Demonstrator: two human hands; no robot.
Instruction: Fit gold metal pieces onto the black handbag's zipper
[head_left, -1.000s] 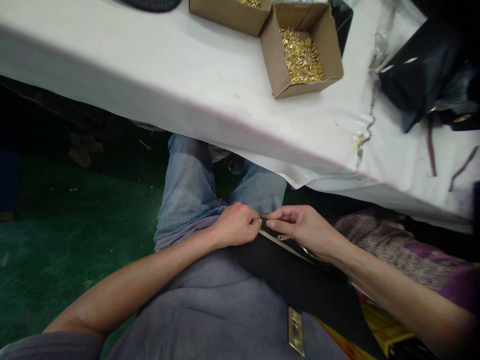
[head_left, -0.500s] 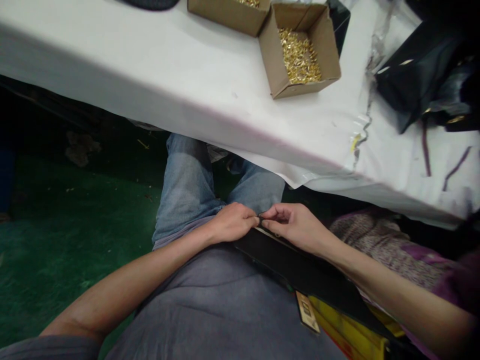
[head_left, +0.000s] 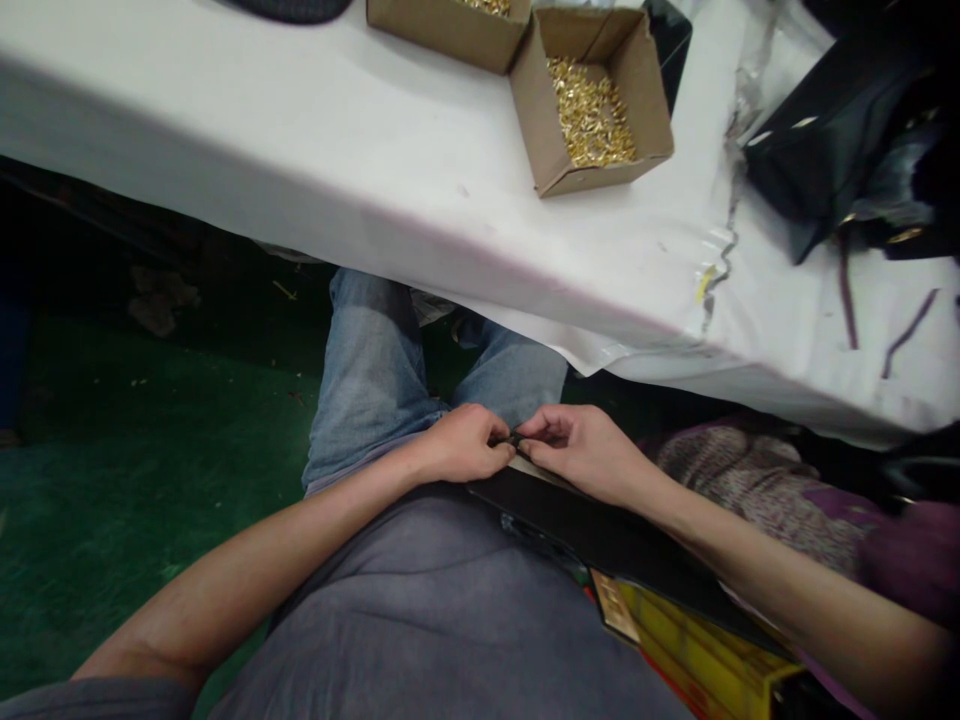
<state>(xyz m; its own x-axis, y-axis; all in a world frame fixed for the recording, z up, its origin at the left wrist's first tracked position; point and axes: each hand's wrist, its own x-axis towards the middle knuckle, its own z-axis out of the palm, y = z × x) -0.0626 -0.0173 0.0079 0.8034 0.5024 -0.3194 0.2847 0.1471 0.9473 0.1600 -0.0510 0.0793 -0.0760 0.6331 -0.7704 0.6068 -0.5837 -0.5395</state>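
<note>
Over the lap, my left hand (head_left: 469, 443) and my right hand (head_left: 581, 450) meet fingertip to fingertip. Both pinch a small dark piece (head_left: 515, 438) between thumb and forefinger; its shape is too small to make out. Just under the fingers runs a pale strip (head_left: 544, 470) along the edge of a black flat sheet (head_left: 600, 530), which lies across the lap and passes below my right forearm. On the white-covered table stands an open cardboard box (head_left: 536, 130) holding many small gold-coloured metal parts (head_left: 592, 115).
Another cardboard box (head_left: 450, 35) stands at the table's (head_left: 300, 130) far side. Black bags (head_left: 817, 150) and dark strips lie to the right. A yellow crate (head_left: 690, 650) is at lower right, near a person's purple sleeve (head_left: 915, 560).
My left fingers have opened out slightly around the dark piece, and my right fingers have shifted a little left. The purple sleeve at right has moved, and the view has shifted slightly.
</note>
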